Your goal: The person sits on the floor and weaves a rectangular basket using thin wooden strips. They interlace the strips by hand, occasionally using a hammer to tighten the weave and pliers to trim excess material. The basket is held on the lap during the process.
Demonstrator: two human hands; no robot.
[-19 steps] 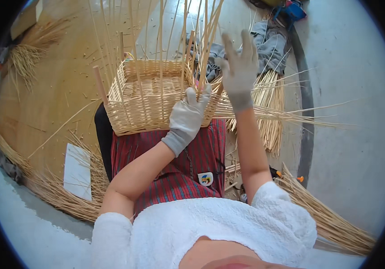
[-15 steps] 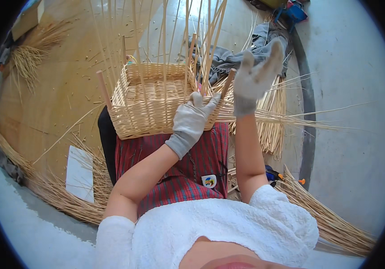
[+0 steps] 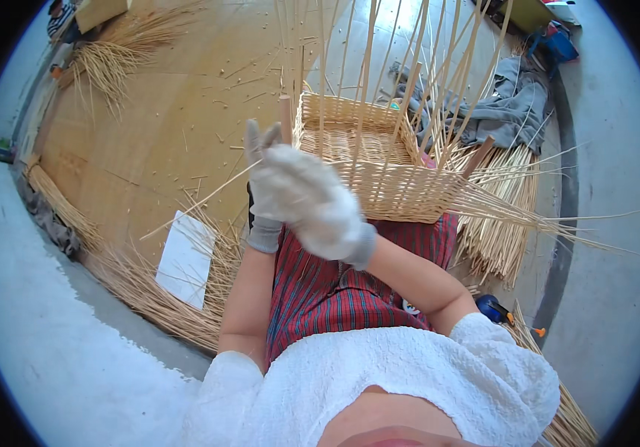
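A pale woven basket [image 3: 409,194] rests on the red striped cloth on my lap [image 3: 335,313], with tall upright reeds and wooden corner posts [image 3: 481,153]. My left hand [image 3: 262,190], in a pale grey glove, is raised left of the basket, fingers stretched upward and apart. My right hand [image 3: 309,201], also gloved and blurred by motion, crosses in front of the left and the basket's near left corner; its fingers are smeared. Whether the two palms touch is unclear. Long loose strands [image 3: 506,212] stick out from the basket's right side.
Reed bundles lie on the floor at right [image 3: 502,246], lower left [image 3: 134,290] and upper left [image 3: 111,74]. A white sheet [image 3: 178,257] lies at left, grey cloth [image 3: 513,104] behind the basket, blue items [image 3: 558,45] at top right, an orange-tipped tool [image 3: 539,331] at lower right.
My left hand has left the basket's near right rim and my right hand has swung down leftward; both now overlap by the left corner. The whole view has shifted, putting the basket further right.
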